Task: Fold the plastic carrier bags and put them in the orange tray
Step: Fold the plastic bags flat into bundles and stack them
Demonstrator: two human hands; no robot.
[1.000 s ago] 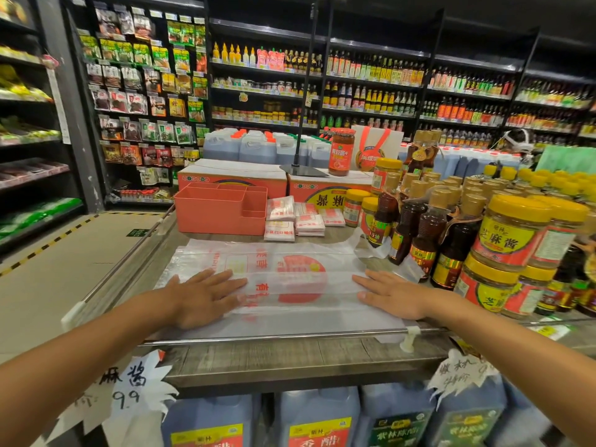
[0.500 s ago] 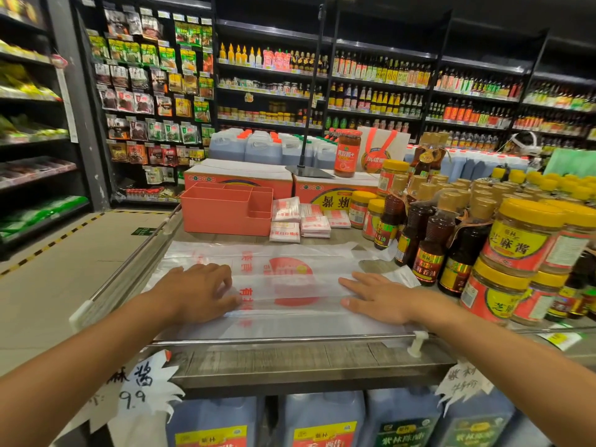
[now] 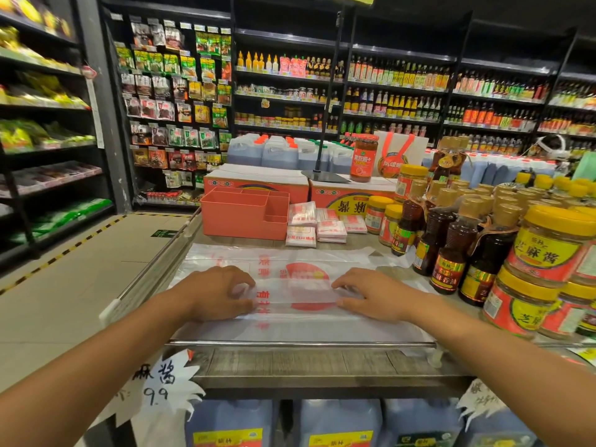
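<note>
The left hand (image 3: 216, 293) and right hand (image 3: 377, 296) both lie on the carrier bag (image 3: 300, 269), fingers curled and thumbs tucked toward them, seemingly pinching up a lengthwise fold in the film. The bag is spread flat across the near part of the display counter (image 3: 290, 362), its handle end apparently toward the sauce bottles (image 3: 451, 246). It looks thin, light and slippery, likely to slide or spring open (air gets trapped), so take the crease near both ends and press it flat. The orange tray (image 3: 238, 221) stands behind, beside a few folded bags (image 3: 317, 225)
</note>
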